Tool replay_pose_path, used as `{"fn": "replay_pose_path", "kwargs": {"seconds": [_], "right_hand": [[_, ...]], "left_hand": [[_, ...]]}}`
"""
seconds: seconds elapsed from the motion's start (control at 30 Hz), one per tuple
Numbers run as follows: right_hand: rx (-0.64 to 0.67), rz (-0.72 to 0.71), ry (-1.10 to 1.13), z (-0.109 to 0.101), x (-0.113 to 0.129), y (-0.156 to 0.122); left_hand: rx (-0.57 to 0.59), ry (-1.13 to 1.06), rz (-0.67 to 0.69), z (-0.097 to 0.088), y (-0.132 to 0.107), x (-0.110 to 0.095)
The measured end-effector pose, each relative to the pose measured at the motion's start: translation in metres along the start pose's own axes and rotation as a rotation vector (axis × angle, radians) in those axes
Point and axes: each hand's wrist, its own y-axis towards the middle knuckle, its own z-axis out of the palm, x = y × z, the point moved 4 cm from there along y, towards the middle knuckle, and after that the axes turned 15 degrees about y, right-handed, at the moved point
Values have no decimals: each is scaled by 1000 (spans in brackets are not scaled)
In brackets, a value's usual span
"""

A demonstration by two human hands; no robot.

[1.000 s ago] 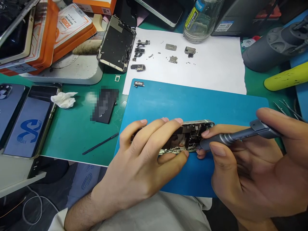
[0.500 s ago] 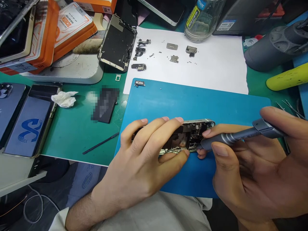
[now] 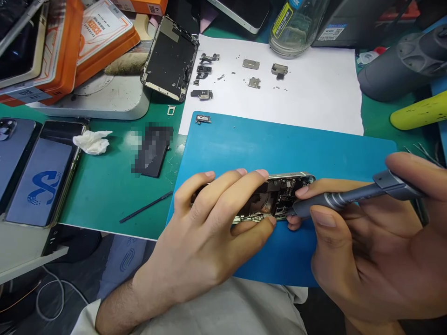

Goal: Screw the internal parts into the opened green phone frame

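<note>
An opened phone frame (image 3: 279,195) lies on a blue mat (image 3: 279,144) near the table's front edge. My left hand (image 3: 209,228) grips it, fingers over its far rim and thumb on its near rim, hiding most of its left part. My right hand (image 3: 370,251) is closed round a grey screwdriver (image 3: 345,199), whose tip sits inside the frame at its right end. Removed small parts (image 3: 204,77) and metal plates (image 3: 253,74) lie on a white sheet (image 3: 314,93) behind the mat.
A removed screen (image 3: 171,58) leans on a white pad (image 3: 104,100) at the back left. Orange boxes (image 3: 70,42), two phones (image 3: 38,172), a crumpled tissue (image 3: 91,142), a black spudger (image 3: 146,207), a glass jar (image 3: 296,23), a grey tool (image 3: 401,63) and a yellow handle (image 3: 419,114) surround the mat.
The view has shifted slightly, so the table's things sit a little higher in the picture. Both hands keep their hold on the phone frame and the screwdriver.
</note>
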Motion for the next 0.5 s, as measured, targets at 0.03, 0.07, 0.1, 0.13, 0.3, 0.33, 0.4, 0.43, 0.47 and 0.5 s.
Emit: {"fn": "replay_pose_path", "kwargs": {"seconds": [0.03, 0.07, 0.1, 0.13, 0.3, 0.33, 0.4, 0.43, 0.47, 0.5], "right_hand": [[-6, -5, -15, -1, 0, 1], [5, -19, -39, -2, 1, 2], [31, -40, -69, -2, 1, 4], [65, -65, -101, -2, 2, 5], [64, -81, -121, -2, 4, 8], [51, -74, -111, -2, 4, 8], [46, -66, -100, -2, 4, 7], [56, -68, -107, -2, 4, 7], [75, -72, -120, -1, 4, 7], [85, -73, -130, -2, 4, 6]], "left_hand": [[0, 0, 2, 0, 0, 0], [0, 1, 2, 0, 0, 0], [-2, -1, 1, 0, 0, 0], [-2, -1, -1, 0, 0, 0], [-11, -5, -9, 0, 0, 0], [-12, -7, -9, 0, 0, 0], [-11, -14, -8, 1, 0, -1], [-11, -17, -9, 1, -1, -1], [-11, -21, -12, 1, -1, -1], [-13, -28, -16, 1, -1, -1]]}}
